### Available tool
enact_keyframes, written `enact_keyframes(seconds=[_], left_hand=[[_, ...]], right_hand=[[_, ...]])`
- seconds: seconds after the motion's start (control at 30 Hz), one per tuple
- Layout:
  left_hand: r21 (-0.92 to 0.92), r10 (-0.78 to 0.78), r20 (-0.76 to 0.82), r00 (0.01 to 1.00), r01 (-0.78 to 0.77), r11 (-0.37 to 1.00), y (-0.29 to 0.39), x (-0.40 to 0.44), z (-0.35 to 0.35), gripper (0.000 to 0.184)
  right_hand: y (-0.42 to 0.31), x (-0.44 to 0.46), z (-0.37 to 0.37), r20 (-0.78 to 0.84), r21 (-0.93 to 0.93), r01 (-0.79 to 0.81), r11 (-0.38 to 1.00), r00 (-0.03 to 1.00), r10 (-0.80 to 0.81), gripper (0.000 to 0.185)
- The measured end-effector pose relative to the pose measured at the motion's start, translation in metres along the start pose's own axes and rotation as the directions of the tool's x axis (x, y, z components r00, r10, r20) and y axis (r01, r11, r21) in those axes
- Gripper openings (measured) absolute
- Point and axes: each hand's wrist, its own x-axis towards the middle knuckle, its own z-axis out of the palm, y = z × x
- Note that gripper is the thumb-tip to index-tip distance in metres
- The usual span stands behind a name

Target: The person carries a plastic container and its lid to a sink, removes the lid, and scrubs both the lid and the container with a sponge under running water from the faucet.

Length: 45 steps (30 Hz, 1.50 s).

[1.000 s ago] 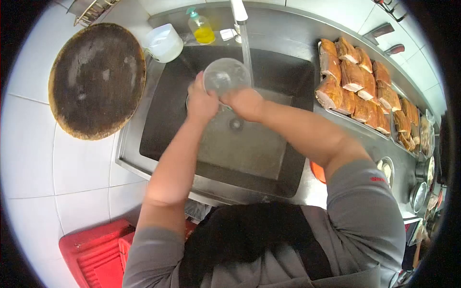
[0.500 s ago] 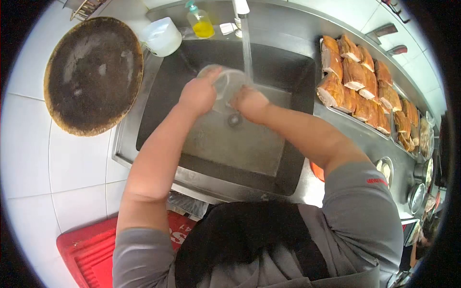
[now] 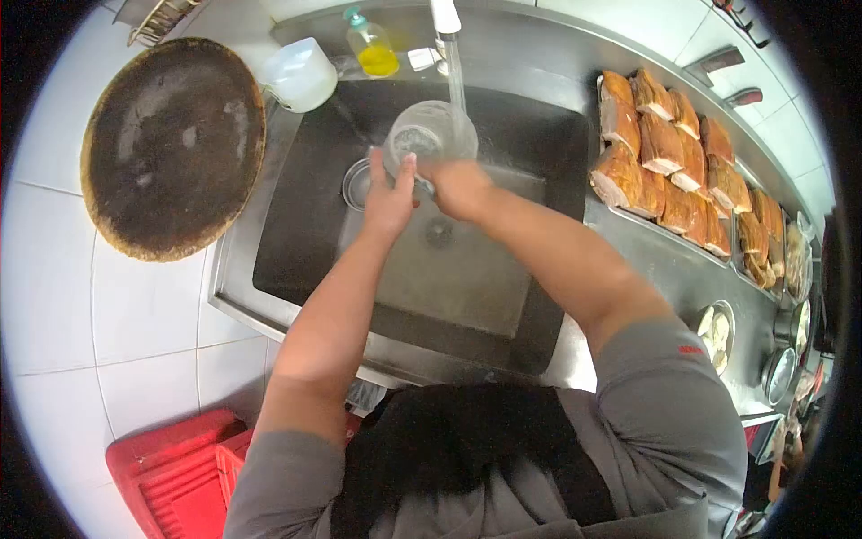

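Observation:
A clear round plastic container (image 3: 435,121) is tilted beneath the running tap, over the sink (image 3: 431,332). My left hand (image 3: 391,198) grips its near left side, thumb up along the wall. Close against the container's near edge, my right hand (image 3: 458,189) is closed and slightly blurred. A small greyish patch shows at its fingers, but I cannot make out what it is. Water from the white tap (image 3: 446,18) falls at the container's right part. Left of my left hand, a small round metal dish or lid (image 3: 357,186) lies in the sink.
Behind the sink stand a white plastic jug (image 3: 303,76) and a soap bottle (image 3: 373,52). A large dark round board (image 3: 175,148) leans at the left wall. Trays of browned meat blocks (image 3: 663,144) line the right counter. A red crate (image 3: 175,467) sits lower left.
The container has turned and tilted. My left hand has moved from its upper left side down to its near side, uncovering the round metal dish. My right hand stays close to the container.

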Motion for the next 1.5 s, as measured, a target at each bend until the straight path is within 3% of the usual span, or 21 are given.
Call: enact_keyframes(seconds=[0.13, 0.23, 0.33, 0.43, 0.5, 0.6, 0.67, 0.73, 0.77, 0.83, 0.9, 0.93, 0.97, 1.03, 1.07, 1.17, 1.27, 1.37, 1.4, 1.47, 1.5], left_hand=[[-0.182, -0.152, -0.037, 0.988, 0.142, 0.973, -0.021, 0.021, -0.006, 0.064], [-0.104, -0.088, -0.031, 0.996, 0.084, 0.991, -0.028, 0.016, -0.025, 0.062], [0.005, -0.039, -0.032, 0.999, 0.040, 0.999, -0.009, -0.005, -0.020, 0.060], [0.070, 0.011, -0.035, 0.999, -0.008, 0.997, 0.004, -0.020, 0.001, 0.060], [0.008, 0.055, -0.035, 0.998, -0.054, 0.998, 0.009, -0.022, 0.011, 0.060], [-0.124, 0.071, -0.038, 0.997, -0.075, 0.989, 0.004, -0.024, 0.013, 0.058], [-0.063, 0.066, -0.034, 0.997, -0.068, 0.996, 0.002, -0.017, -0.007, 0.057], [0.097, 0.027, 0.145, 0.989, -0.042, 0.994, -0.005, -0.005, -0.037, 0.055], [0.180, -0.013, 0.238, 0.971, -0.031, 0.983, -0.009, -0.003, -0.044, 0.054], [0.194, 0.061, 0.162, 0.985, -0.092, 0.977, -0.003, -0.011, -0.035, 0.051], [0.273, 0.218, 0.043, 0.975, -0.221, 0.936, -0.009, 0.000, -0.029, 0.048], [0.350, 0.326, -0.024, 0.945, -0.297, 0.888, -0.029, 0.015, -0.022, 0.047], [0.432, 0.433, -0.082, 0.898, -0.359, 0.827, -0.038, 0.025, -0.019, 0.046], [0.243, 0.242, -0.032, 0.970, -0.227, 0.943, -0.020, 0.009, -0.034, 0.044], [0.154, 0.149, 0.013, 0.989, -0.149, 0.977, -0.013, 0.004, -0.042, 0.043], [0.265, 0.019, 0.166, 0.986, -0.063, 0.962, -0.017, 0.014, -0.044, 0.039], [0.042, -0.155, 0.279, 0.948, 0.150, 0.988, -0.002, 0.003, -0.028, 0.036], [-0.027, -0.098, 0.210, 0.973, 0.106, 0.994, -0.005, 0.002, -0.022, 0.033], [-0.005, -0.084, 0.184, 0.979, 0.087, 0.996, -0.013, 0.001, -0.026, 0.035], [0.037, -0.054, 0.128, 0.990, 0.050, 0.998, -0.033, -0.001, -0.036, 0.038], [0.021, -0.107, 0.118, 0.987, 0.105, 0.994, -0.044, -0.003, -0.041, 0.039]], right_hand=[[-0.007, 0.004, 0.024, -0.065, -0.037, 0.247, 0.968, 0.966, -0.249, 0.027], [-0.006, 0.012, -0.005, 0.087, 0.241, 0.154, 0.958, 0.980, -0.180, 0.023], [-0.026, 0.029, -0.027, 0.146, 0.097, -0.206, 0.974, 0.971, 0.190, 0.023], [-0.004, 0.052, 0.011, 0.161, -0.226, -0.247, 0.942, 0.944, 0.286, 0.042], [0.035, 0.089, 0.074, -0.059, 0.117, -0.416, 0.902, 0.904, 0.424, 0.044], [0.015, 0.098, 0.077, 0.026, 0.649, -0.391, 0.652, 0.869, 0.495, 0.047], [-0.013, 0.060, 0.060, 0.050, 0.523, -0.273, 0.808, 0.955, 0.291, 0.050], [0.002, 0.053, 0.066, 0.396, -0.109, 0.016, 0.994, 0.918, 0.028, 0.045], [0.012, 0.050, 0.073, 0.592, -0.348, 0.269, 0.898, 0.806, -0.012, 0.044], [0.020, 0.047, 0.081, 0.533, -0.288, 0.138, 0.948, 0.845, 0.039, 0.050], [-0.012, 0.034, 0.017, 0.479, -0.133, -0.023, 0.991, 0.874, 0.084, 0.048], [0.010, 0.043, 0.059, 0.343, 0.233, -0.058, 0.971, 0.939, -0.026, 0.039], [0.010, 0.037, 0.049, 0.352, 0.210, -0.015, 0.978, 0.934, -0.061, 0.037], [-0.002, 0.007, 0.021, 0.376, 0.186, 0.066, 0.980, 0.917, -0.133, 0.035], [-0.001, 0.000, 0.003, 0.462, -0.166, 0.286, 0.944, 0.868, -0.181, 0.030], [-0.009, -0.004, -0.051, 0.353, -0.643, 0.435, 0.630, 0.899, -0.260, 0.030], [0.011, 0.023, -0.046, -0.095, -0.437, 0.464, 0.770, 0.828, -0.553, 0.027], [-0.024, 0.026, -0.035, -0.060, -0.385, 0.477, 0.790, 0.842, -0.537, 0.022], [-0.026, 0.028, -0.030, -0.126, -0.169, 0.485, 0.858, 0.853, -0.506, 0.017], [-0.037, 0.033, -0.024, -0.120, 0.192, 0.138, 0.972, 0.986, -0.116, 0.016], [-0.040, 0.035, -0.023, -0.062, 0.354, -0.063, 0.933, 0.994, 0.091, 0.016]])
